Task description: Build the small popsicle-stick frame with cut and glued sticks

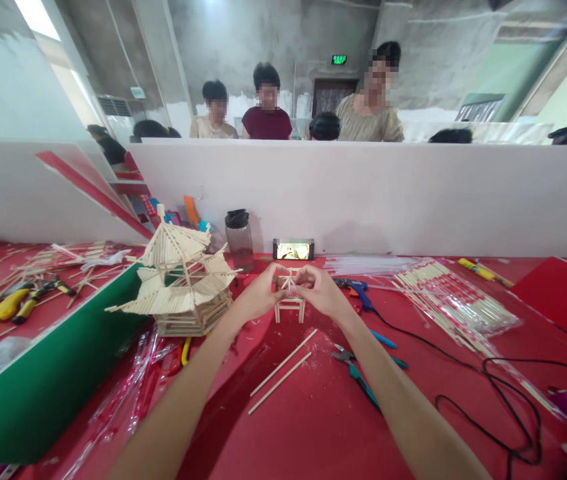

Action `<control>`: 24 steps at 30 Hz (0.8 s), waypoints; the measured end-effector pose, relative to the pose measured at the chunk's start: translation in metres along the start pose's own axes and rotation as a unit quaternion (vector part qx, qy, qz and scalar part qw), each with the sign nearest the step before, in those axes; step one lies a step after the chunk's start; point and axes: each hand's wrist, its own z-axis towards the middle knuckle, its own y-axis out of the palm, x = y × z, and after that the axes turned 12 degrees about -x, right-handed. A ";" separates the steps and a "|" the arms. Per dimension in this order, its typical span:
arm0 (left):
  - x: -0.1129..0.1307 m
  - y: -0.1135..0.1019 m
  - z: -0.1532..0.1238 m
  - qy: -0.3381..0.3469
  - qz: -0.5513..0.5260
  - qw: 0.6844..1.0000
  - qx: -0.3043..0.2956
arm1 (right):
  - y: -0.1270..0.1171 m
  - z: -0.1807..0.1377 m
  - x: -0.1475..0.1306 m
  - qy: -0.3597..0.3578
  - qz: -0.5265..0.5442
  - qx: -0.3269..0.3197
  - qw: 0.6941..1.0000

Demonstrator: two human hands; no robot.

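Here | left hand (267, 291), right hand (317, 287): grip pinched on stick frame (290, 306) | green sign (339, 60) illegible

Left hand (269, 288): bare, slim, with slender fingers; the nails are too small to make out.
Right hand (316, 287): bare, alike in build, its back smooth and gently rounded, the fingers narrow.
Wrists: bare on both sides, slimmer than the arms behind them.
Left forearm (198, 387): bare, long and smooth in outline, widening evenly toward the near left.
Right forearm (393, 380): bare too, a matching taper, broadest at the near right and narrowest at its far end.
Near edge of view: cuts across both forearms; clothing farther up is out of sight.
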 end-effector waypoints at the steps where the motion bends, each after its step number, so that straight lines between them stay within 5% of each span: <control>1: 0.000 0.000 0.000 0.000 -0.002 1.000 -0.001 | 0.000 0.000 -0.001 0.000 -0.002 -0.001 1.000; 13: 0.000 -0.001 0.000 -0.001 -0.024 1.000 -0.008 | -0.016 -0.002 -0.009 -0.008 -0.126 0.036 0.991; 19: 0.007 -0.001 -0.002 -0.007 -0.026 1.000 -0.009 | -0.024 -0.012 -0.031 0.013 -0.200 -0.034 0.979; 24: 0.008 -0.001 -0.002 -0.003 -0.030 0.999 -0.012 | -0.014 -0.014 -0.038 0.016 -0.244 -0.031 0.969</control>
